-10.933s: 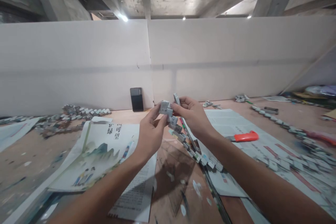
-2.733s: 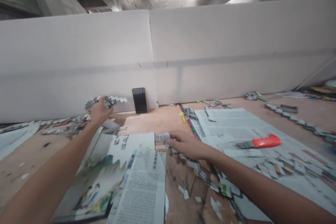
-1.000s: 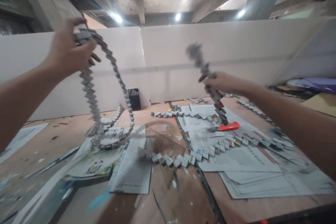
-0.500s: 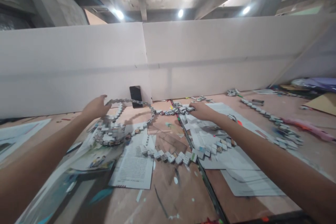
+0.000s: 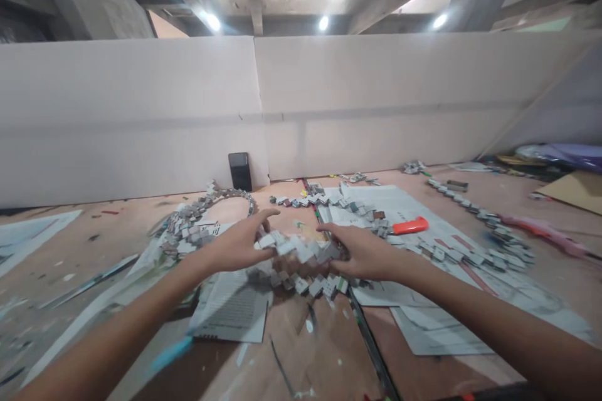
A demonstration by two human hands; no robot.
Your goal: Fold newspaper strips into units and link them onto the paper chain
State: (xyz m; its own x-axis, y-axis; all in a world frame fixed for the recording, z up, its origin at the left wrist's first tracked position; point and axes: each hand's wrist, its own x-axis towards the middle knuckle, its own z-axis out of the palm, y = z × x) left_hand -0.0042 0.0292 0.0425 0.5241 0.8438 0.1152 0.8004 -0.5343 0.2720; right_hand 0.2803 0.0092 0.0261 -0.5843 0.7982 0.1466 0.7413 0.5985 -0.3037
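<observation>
A: What lies near the left edge of the desk?

B: One printed sheet, and right of it one coiled heap of paper chain. One phone stands upright at the far edge, against the white panel.

A: And the hands?

B: Two. The left hand is curved, its thumb and fingertips apart, at the left end of one blurred folded-paper chain over the desk's middle. The right hand curves the same way at the other end. Whether either one grips it, I cannot tell.

A: Any more chain there?

B: One stretch just on the near side, another towards the far edge.

A: Farther right?

B: One red-handled knife, then one long chain slanting from near the far edge, and one pink object towards the right edge.
</observation>
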